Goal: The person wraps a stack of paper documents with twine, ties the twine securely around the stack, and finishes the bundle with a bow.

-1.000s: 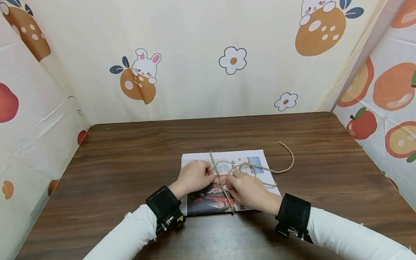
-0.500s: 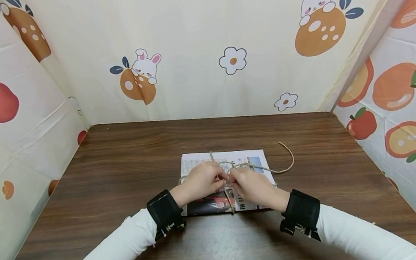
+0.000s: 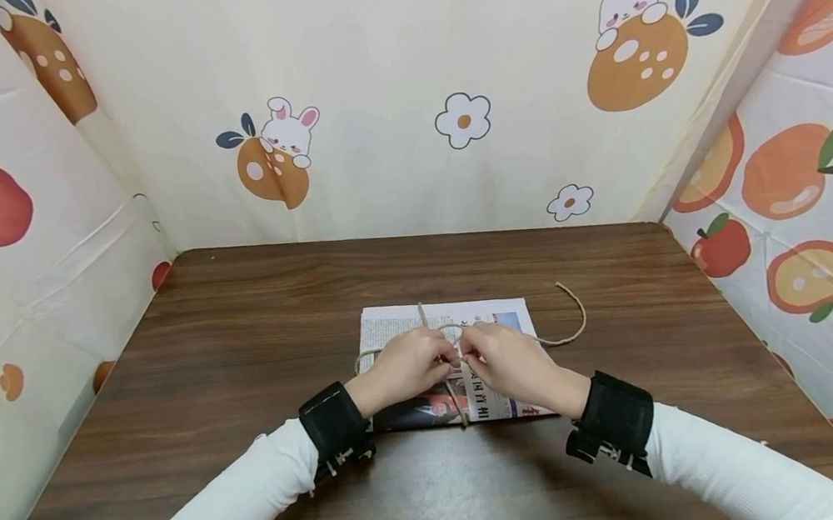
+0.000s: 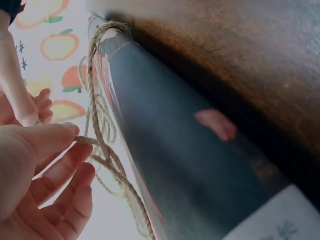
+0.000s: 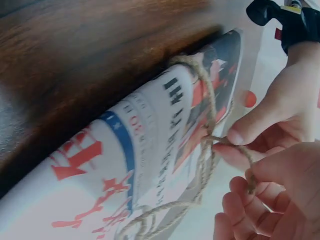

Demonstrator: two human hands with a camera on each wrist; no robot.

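1. The left hand (image 3: 406,366) has been moved further right.
2. String (image 5: 212,105) is pinched by its fingers and by the right hand (image 3: 514,365).
3. On the surface (image 3: 278,307), the newspaper (image 3: 493,399) is partly hidden by both.

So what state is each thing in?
Newspaper bundle: lying flat on the table
Twine: wrapped both ways round the newspaper bundle, one end curled loose; knotted or not, unclear
Left hand: pinching twine
Right hand: pinching twine
Black wristbands: worn, one per wrist
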